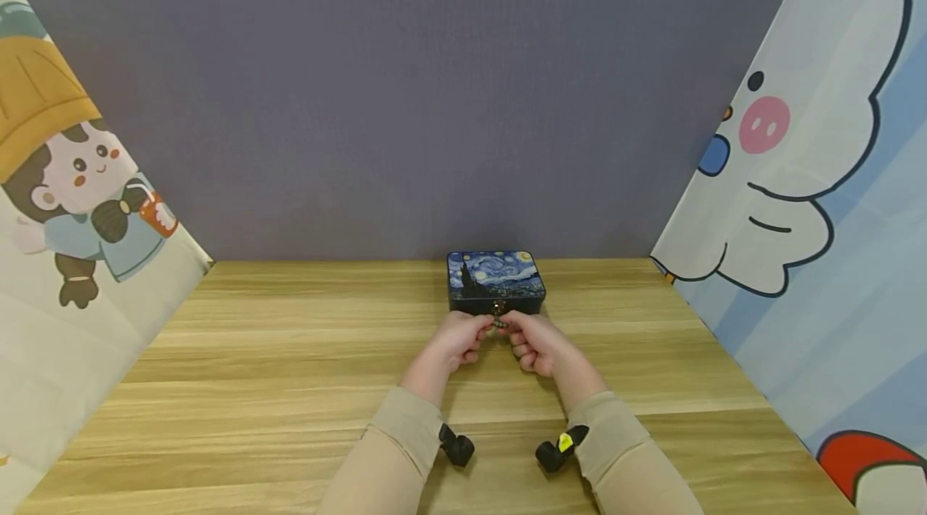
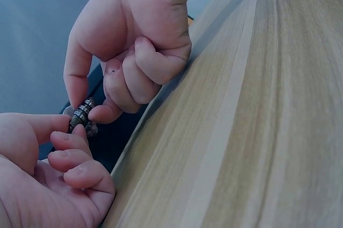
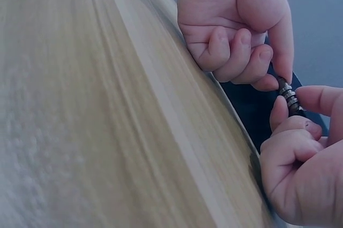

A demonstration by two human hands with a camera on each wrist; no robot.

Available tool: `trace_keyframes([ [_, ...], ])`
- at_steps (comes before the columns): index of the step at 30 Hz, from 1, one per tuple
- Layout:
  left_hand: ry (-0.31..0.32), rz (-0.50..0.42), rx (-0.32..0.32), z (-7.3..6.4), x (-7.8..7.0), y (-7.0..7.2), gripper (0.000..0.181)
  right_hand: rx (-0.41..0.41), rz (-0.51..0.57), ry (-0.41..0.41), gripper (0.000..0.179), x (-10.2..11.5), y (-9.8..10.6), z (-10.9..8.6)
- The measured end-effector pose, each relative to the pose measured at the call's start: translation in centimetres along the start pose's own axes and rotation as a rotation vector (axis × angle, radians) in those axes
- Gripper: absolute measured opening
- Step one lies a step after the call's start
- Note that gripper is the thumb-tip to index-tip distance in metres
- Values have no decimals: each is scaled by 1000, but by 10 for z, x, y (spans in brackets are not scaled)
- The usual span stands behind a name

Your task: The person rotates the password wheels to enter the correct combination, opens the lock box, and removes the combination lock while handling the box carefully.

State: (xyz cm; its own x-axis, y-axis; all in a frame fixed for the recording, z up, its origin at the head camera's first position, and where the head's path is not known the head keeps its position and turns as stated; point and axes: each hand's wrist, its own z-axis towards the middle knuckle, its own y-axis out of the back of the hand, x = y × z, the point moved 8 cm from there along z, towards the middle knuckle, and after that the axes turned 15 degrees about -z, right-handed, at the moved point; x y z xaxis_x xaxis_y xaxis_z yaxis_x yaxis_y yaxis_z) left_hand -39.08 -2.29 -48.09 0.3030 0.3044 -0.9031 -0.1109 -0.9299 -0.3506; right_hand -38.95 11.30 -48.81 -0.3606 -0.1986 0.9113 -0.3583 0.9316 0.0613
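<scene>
At the back of the table stands a dark box (image 1: 496,278) with a blue starry-night picture on its lid. A small dark metal combination padlock (image 2: 81,112) with ringed dials sits at the clasp (image 1: 498,306) on its front. My left hand (image 1: 459,338) pinches one end of the padlock between thumb and forefinger. The other end is pinched the same way by my right hand (image 1: 536,340). The remaining fingers of both hands curl in toward the palms. Whether the padlock's shackle is fastened is hidden by the fingers.
The wood-grain table (image 1: 290,386) spreads around the box and both forearms. A grey wall panel (image 1: 434,96) rises right behind the box. Cartoon-printed sheets flank the table. Black wrist cameras (image 1: 457,446) jut inward from both sleeves.
</scene>
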Motion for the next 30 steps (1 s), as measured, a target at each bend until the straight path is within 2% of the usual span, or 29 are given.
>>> trace_keyframes([
  [30,4,-2,-4,-3,-1,-1,26,-27,-22,9,19,2,-3,-2],
])
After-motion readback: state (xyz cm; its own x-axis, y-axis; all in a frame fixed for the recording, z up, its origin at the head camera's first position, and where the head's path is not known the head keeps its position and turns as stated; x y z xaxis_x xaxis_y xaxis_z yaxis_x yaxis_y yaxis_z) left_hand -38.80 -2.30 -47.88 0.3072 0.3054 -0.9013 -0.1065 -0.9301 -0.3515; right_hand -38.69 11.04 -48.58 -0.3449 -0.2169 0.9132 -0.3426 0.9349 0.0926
